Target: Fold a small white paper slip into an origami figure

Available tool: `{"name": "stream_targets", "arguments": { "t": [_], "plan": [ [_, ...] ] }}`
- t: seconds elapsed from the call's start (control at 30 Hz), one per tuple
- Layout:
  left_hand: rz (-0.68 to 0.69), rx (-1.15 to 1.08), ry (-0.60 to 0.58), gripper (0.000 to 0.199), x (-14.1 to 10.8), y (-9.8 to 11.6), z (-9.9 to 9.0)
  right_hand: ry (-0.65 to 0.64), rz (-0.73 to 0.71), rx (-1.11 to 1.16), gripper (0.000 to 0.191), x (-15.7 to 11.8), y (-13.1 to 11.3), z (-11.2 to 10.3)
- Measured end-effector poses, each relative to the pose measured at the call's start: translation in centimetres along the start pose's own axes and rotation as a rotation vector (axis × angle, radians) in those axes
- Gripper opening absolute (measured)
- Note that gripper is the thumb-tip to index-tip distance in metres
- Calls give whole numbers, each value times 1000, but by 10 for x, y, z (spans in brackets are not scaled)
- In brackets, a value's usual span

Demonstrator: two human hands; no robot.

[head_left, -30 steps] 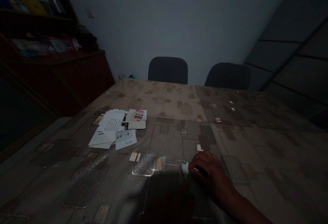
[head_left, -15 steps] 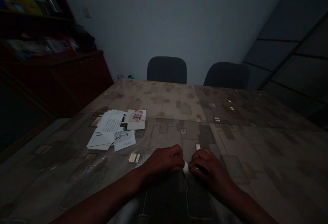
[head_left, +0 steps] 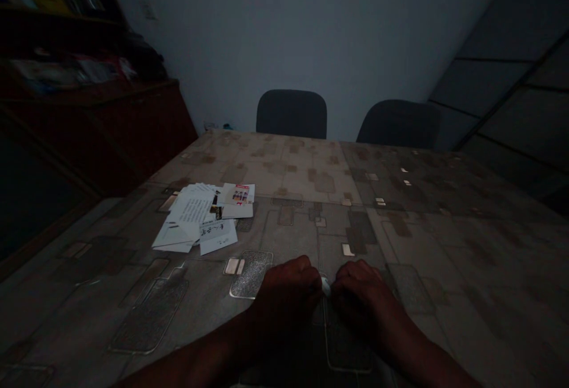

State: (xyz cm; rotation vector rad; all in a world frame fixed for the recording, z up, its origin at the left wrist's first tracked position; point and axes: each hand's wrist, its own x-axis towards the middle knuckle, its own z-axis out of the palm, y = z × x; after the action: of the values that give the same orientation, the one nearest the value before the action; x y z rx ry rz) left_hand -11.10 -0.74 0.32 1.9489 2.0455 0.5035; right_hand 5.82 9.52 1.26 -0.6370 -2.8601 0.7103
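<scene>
Both hands are close together at the near part of the table, fingers curled. Between them shows a small white piece [head_left: 326, 285], perhaps paper; most of it is hidden by the fingers, so its kind is unclear. My left hand [head_left: 288, 290] is closed on its left side, knuckles up. My right hand [head_left: 362, 290] is closed on the opposite side, with its fingertips tucked out of sight. Farther off to the left lies a loose pile of printed white cards [head_left: 189, 213], with a red-and-white picture card [head_left: 240, 194] at its right.
A patterned cloth [head_left: 297, 166] covers the table. Two dark chairs, one in the middle [head_left: 291, 114] and one at the right [head_left: 400, 122], stand along the far edge. A dark red cabinet [head_left: 137, 133] with cluttered shelves is at the left.
My fingers have curled in more tightly, and less of the white piece shows between them. The view has shifted slightly; the cards lie as before.
</scene>
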Motion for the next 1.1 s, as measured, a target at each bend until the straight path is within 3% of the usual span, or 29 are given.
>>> {"name": "stream_targets", "arguments": {
  "t": [0.4,1.1],
  "plan": [
    [101,-112,45,11,4,-12,-2,66,73,-124,13,4,-9,6],
    [-15,-176,28,7,8,-12,-4,151,7,8,18,0,1,13]
  ]
}}
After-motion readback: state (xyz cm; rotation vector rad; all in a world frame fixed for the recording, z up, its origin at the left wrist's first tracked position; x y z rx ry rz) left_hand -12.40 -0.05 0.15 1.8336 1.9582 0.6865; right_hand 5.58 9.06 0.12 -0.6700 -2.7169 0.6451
